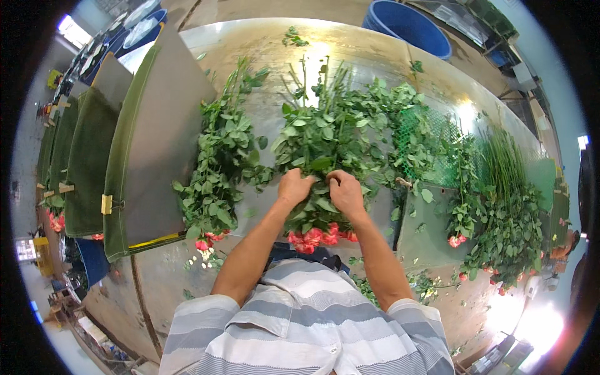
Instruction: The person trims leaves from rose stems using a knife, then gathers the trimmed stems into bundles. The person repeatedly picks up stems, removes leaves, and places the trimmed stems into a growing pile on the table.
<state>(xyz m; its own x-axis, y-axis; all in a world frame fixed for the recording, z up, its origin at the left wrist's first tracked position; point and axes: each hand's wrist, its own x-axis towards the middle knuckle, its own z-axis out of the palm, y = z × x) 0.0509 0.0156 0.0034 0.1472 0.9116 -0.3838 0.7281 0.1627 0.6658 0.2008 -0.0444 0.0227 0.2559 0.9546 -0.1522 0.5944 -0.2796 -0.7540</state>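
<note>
My left hand (295, 186) and my right hand (344, 190) are side by side in a leafy bunch of roses (322, 137) at the centre, both with fingers curled into the stems and leaves, fingertips partly hidden. Pink-red blooms (311, 239) hang below my wrists at the bench's near edge, and cut stem ends point away from me. Another bunch of roses (219, 144) lies just left of my hands, its blooms toward me.
The metal bench (262, 37) holds green canvas-covered upright boards (90, 162) at left, a green mesh (425, 144) and more rose bunches (506, 206) at right. A blue tub (406, 31) stands beyond it. Leaves and petals litter the floor (156, 281).
</note>
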